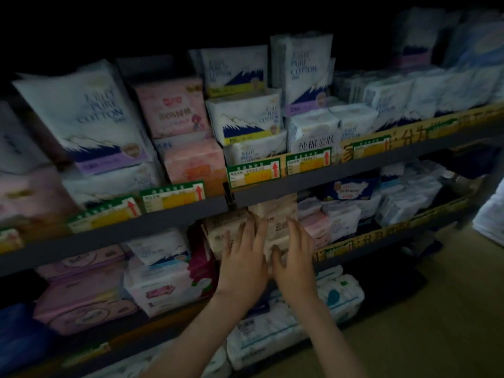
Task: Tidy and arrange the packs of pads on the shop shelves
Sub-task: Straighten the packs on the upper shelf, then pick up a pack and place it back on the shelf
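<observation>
A stack of beige packs of pads [275,214] stands on the middle shelf, just under the dark shelf rail [300,181]. My left hand [242,257] lies flat against the front of the beige packs, fingers straight and pointing up. My right hand [293,257] is beside it on the same packs, fingers spread and straight, thumb turned inward. Neither hand is curled round a pack. The lower part of the beige stack is hidden behind my hands.
White and blue "Pure Cotton" packs [242,118] and pink packs [174,110] fill the upper shelf above green price tags [253,173]. Pink packs [81,298] lie at the lower left. White packs [341,219] sit right of my hands. The floor [436,323] is at the right.
</observation>
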Tool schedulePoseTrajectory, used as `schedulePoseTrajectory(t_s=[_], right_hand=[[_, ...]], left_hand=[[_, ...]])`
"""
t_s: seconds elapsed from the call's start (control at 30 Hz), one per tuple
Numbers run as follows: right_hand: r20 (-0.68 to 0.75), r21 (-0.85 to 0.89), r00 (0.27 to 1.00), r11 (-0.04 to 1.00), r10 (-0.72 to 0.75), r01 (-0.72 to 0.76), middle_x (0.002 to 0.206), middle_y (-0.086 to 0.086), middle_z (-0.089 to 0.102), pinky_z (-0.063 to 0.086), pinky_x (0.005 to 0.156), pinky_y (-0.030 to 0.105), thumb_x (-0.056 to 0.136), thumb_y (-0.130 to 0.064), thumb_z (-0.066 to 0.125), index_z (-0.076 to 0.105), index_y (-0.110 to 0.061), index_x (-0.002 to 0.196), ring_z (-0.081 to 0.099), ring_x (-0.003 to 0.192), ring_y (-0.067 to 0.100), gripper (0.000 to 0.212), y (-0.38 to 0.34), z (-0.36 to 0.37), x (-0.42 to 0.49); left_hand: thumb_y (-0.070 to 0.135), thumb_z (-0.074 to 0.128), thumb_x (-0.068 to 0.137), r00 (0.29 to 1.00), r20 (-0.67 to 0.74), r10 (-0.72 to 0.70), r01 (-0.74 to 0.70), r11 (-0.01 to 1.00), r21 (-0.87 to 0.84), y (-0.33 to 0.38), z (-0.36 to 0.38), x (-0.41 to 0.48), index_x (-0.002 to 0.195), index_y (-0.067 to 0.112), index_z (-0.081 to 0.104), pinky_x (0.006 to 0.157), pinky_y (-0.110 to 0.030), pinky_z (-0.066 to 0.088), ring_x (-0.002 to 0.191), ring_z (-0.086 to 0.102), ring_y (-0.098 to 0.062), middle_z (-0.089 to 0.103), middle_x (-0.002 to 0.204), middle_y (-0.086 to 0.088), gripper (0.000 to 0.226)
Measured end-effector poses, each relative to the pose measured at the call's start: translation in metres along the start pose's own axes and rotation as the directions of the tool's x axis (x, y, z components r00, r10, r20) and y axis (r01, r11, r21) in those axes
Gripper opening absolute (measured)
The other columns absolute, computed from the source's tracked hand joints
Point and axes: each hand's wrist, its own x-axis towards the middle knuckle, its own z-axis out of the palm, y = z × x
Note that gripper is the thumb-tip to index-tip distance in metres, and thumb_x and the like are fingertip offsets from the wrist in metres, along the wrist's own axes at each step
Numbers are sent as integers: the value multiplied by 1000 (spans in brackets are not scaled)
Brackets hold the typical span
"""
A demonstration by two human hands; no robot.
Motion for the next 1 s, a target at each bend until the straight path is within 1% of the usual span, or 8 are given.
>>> schedulePoseTrajectory(t_s=[0.1, 0.27, 0.43, 0.57, 0.67, 0.8, 0.9, 1.0], right_hand=[[28, -86, 998, 994, -64, 66, 135, 14, 46, 38, 101, 40, 89, -13, 55, 41, -5, 136, 34, 122, 21, 50, -47, -48, 8], [101, -149, 983, 974, -155, 169, 129, 10, 49, 30, 99, 23, 93, -13, 55, 48, -6, 131, 32, 118, 13, 39, -141, -119, 62], [102, -154, 945, 933, -312, 325, 127, 7, 52, 39, 96, 29, 95, -17, 54, 49, -8, 132, 44, 120, 19, 38, -225, -166, 113], [8, -137, 889, 881, -457, 454, 126, 8, 53, 39, 97, 27, 95, -12, 52, 49, -7, 133, 44, 119, 18, 38, -282, -181, 144], [-107, -102, 847, 853, -520, 511, 121, 11, 55, 32, 95, 16, 93, -9, 54, 50, -4, 129, 44, 115, 15, 37, -317, -176, 152], [-148, -81, 816, 830, -558, 552, 121, 11, 53, 35, 96, 19, 90, -7, 57, 47, -3, 131, 43, 114, 15, 42, -343, -163, 153], [-175, -90, 834, 852, -523, 515, 123, 10, 50, 41, 93, 25, 90, -7, 58, 42, -7, 134, 44, 115, 16, 46, -343, -157, 150], [-159, -107, 883, 897, -442, 429, 132, 9, 45, 39, 99, 27, 92, -11, 56, 38, -7, 139, 40, 124, 18, 50, -329, -158, 146]], left_hand=[[15, 64, 78, 998, -62, 31, -39, 989, -145, 8, -69, 3, 140, 5, 35, 98, -47, 45, 119, 54, -33, 52, 134, -18, 69], [21, 54, 88, 974, -210, 82, -121, 976, -182, 20, -188, 38, 132, 4, 47, 87, -41, 51, 107, 59, -30, 56, 127, -15, 48], [27, 45, 88, 935, -338, 106, -147, 984, -98, 10, -287, 71, 130, 4, 50, 86, -38, 50, 108, 59, -30, 57, 126, -15, 48], [27, 44, 87, 891, -442, 107, -111, 994, 16, -14, -351, 82, 129, 3, 52, 90, -39, 49, 112, 57, -30, 56, 127, -16, 49], [28, 48, 86, 873, -483, 69, -47, 997, 58, -31, -383, 80, 130, 4, 51, 89, -40, 49, 112, 56, -31, 55, 127, -17, 50], [23, 64, 82, 869, -491, 64, -9, 993, 114, -51, -401, 77, 126, 2, 53, 87, -43, 50, 109, 59, -35, 56, 126, -21, 50], [21, 71, 78, 868, -493, 61, -2, 993, 119, -59, -404, 77, 125, 2, 54, 87, -45, 50, 110, 59, -37, 57, 126, -22, 54], [21, 72, 77, 872, -483, 78, -24, 993, 116, -58, -398, 80, 125, 1, 55, 86, -46, 51, 109, 60, -38, 57, 125, -23, 55]])
